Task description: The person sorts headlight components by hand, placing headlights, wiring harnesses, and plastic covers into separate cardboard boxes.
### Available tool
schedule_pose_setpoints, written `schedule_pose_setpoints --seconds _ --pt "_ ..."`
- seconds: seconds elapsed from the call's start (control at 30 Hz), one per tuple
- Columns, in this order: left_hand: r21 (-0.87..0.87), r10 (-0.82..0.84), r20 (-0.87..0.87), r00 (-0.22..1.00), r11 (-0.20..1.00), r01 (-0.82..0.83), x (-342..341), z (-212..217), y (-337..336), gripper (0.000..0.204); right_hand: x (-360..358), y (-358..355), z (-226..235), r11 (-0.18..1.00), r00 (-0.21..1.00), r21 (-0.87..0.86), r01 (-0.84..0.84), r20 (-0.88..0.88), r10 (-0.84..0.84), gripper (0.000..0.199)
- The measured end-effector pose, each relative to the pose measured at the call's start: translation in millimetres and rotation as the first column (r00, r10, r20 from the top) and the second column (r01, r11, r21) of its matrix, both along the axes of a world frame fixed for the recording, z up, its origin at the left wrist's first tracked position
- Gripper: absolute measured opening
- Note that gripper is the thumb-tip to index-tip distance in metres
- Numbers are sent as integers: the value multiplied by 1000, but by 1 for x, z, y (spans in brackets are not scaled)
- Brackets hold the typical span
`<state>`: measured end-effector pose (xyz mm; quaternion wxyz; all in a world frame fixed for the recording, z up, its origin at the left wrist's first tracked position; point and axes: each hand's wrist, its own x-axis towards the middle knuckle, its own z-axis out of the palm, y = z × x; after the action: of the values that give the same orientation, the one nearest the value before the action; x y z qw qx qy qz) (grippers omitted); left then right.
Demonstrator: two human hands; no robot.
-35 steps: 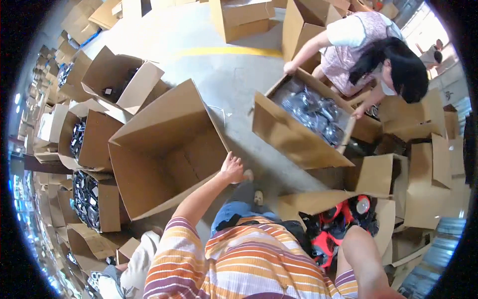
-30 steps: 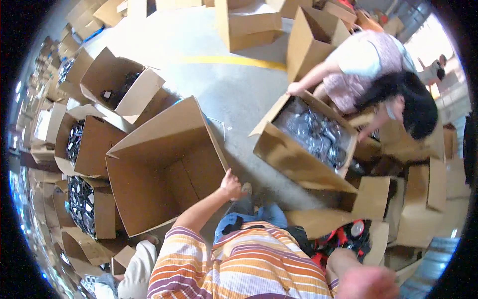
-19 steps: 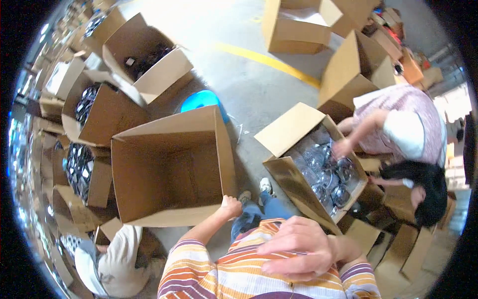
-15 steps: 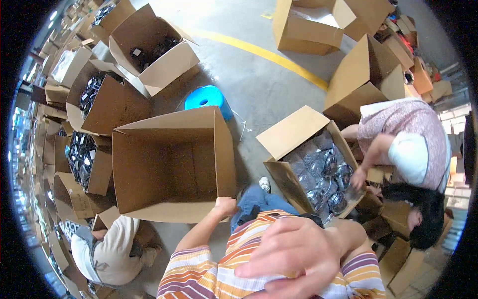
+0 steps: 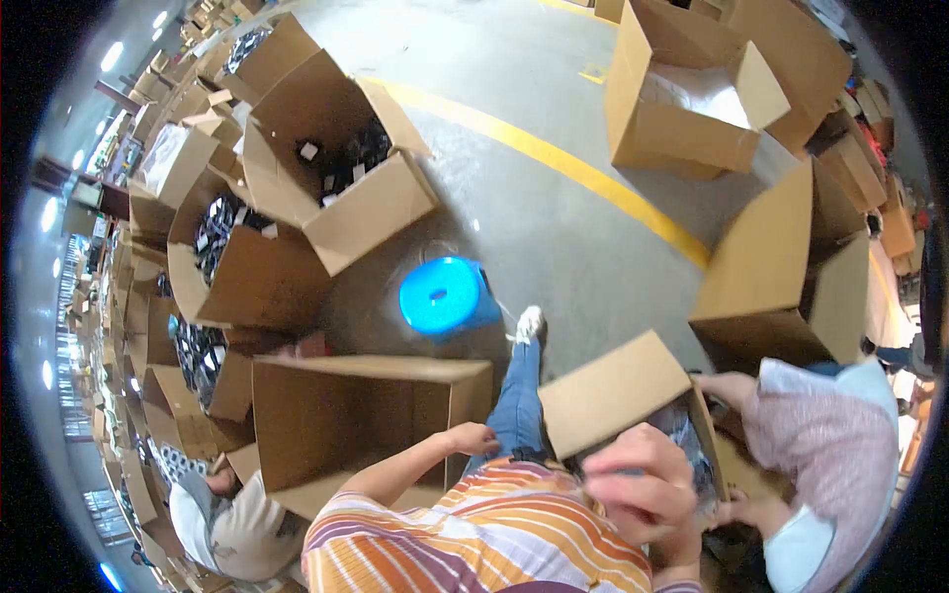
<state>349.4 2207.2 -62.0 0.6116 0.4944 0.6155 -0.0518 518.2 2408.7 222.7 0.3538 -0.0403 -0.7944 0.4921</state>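
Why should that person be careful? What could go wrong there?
The white shoe is close to the blue stool, so the person might trip over it. The left hand is near the edge of the big open cardboard box, and cardboard edges could scratch the skin.

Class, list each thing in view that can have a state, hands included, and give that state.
Large carton: open.
Left hand: by its right side; grip unclear.
Right hand: raised, curled, blurred.
Carton partly behind that hand: open, contents mostly hidden.
Blue stool: upright.
Upper-left carton: open, partly filled with dark items.
Upper-right carton: open, whitish material inside.
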Motion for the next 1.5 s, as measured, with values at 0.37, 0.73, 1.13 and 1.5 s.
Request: schedule_pose_setpoints --seconds 0.37,0.73,1.13,1.5 --pt "-35 343 -179 922 935 -354 -150 -56 182 31 -117 182 -145 750 802 -458 477 576 -158 9" --pt "-108 691 -184 699 692 -713 -205 -26 206 32 -167 264 -185 702 808 -576 418 590 3 12" --pt "0 729 -276 626 652 -759 -320 -103 340 44 -249 406 -292 857 663 -383 346 745 66 16" --pt "339 806 60 589 539 -771 -481 -6 666 35 -383 662 -261 908 616 -239 345 788 -26 16"
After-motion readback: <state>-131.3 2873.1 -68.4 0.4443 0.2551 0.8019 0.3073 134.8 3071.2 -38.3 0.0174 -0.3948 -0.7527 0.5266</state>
